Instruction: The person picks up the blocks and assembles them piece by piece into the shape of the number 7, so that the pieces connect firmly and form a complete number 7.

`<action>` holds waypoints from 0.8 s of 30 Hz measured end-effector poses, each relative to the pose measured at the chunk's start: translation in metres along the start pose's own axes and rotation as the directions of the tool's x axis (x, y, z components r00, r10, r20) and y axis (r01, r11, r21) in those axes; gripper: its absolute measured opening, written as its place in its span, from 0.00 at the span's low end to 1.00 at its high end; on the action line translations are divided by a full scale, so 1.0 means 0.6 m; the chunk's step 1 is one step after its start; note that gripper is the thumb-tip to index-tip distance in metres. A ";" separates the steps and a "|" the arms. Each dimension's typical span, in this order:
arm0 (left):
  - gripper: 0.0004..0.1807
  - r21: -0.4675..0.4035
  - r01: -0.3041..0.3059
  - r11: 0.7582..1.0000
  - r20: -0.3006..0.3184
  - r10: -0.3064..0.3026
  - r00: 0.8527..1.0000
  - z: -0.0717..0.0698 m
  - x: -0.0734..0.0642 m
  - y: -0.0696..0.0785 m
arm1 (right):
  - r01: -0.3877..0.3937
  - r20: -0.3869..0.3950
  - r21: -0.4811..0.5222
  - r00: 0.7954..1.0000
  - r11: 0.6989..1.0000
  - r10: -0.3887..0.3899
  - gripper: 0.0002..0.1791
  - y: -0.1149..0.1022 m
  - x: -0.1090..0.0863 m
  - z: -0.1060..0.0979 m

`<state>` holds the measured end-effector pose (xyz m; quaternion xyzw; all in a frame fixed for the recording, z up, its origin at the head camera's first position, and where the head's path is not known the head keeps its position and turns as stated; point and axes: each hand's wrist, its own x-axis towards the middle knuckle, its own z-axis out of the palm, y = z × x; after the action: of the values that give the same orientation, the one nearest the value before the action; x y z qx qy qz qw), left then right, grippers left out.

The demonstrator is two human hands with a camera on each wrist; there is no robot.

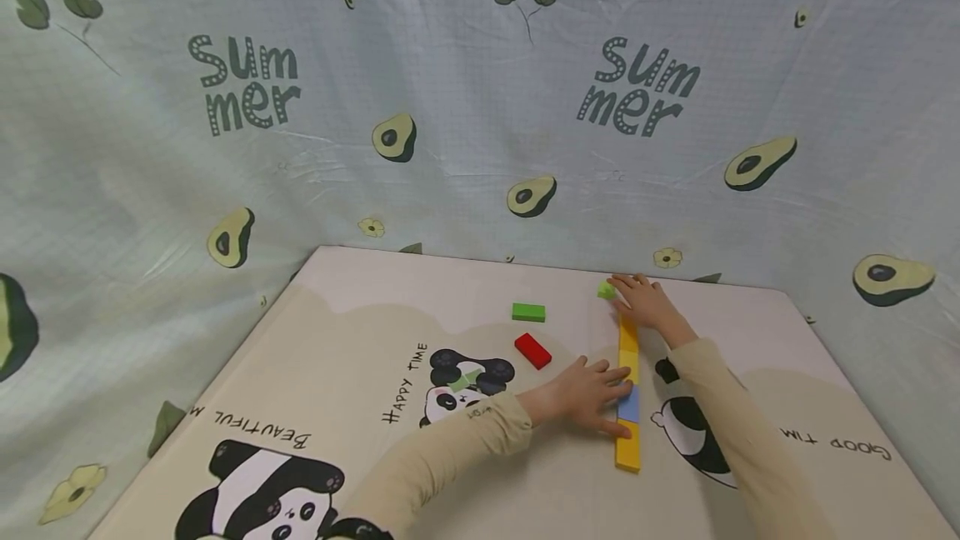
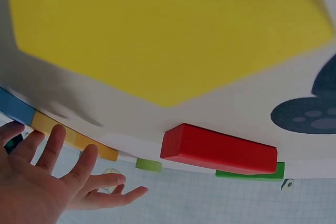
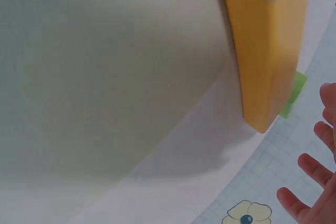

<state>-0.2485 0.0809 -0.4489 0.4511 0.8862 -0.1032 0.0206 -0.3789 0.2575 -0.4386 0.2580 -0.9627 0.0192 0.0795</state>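
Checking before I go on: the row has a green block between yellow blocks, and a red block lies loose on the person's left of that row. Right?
Not quite: it is a blue block, not a green one, between the yellow blocks, as the head view shows. The red block does lie loose on the person's left of the row.

On the head view I have the left hand [image 1: 577, 394] with its fingers [image 1: 617, 374] spread over a straight row of yellow and blue blocks [image 1: 628, 340], partly covering the blue block [image 1: 630, 408]. I see the right hand [image 1: 648, 305] at the row's far end, just beside a light green block [image 1: 606, 290]; I can't tell if they touch. Left of the row, a green block [image 1: 528, 312] and a red block [image 1: 533, 352] lie near each other on the panda-printed table [image 1: 360, 290].
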 end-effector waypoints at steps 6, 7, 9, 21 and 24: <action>0.41 -0.008 -0.010 1.000 -0.008 0.010 1.000 0.001 0.000 -0.001 | 0.008 0.035 -0.045 0.999 0.999 -0.006 0.24 0.005 0.005 0.006; 0.41 -0.009 -0.010 1.000 -0.007 0.010 1.000 0.001 0.000 -0.001 | 0.006 0.044 -0.052 0.999 0.999 -0.004 0.24 0.006 0.007 0.008; 0.41 -0.008 -0.009 1.000 -0.005 0.009 1.000 0.001 0.000 -0.001 | -0.001 0.067 -0.062 0.998 0.998 0.006 0.24 0.008 0.010 0.012; 0.41 -0.029 -0.011 1.000 -0.010 0.011 1.000 0.001 -0.003 -0.002 | -0.036 0.108 -0.032 0.993 0.999 0.039 0.22 0.002 0.016 0.024; 0.41 -0.032 -0.012 0.999 -0.013 0.011 1.000 0.000 -0.003 -0.002 | -0.041 0.090 -0.040 0.995 0.998 0.045 0.22 0.000 0.016 0.028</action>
<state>-0.2481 0.0788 -0.4488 0.4564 0.8853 -0.0863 0.0227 -0.3895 0.2518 -0.4534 0.2362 -0.9708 -0.0092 0.0399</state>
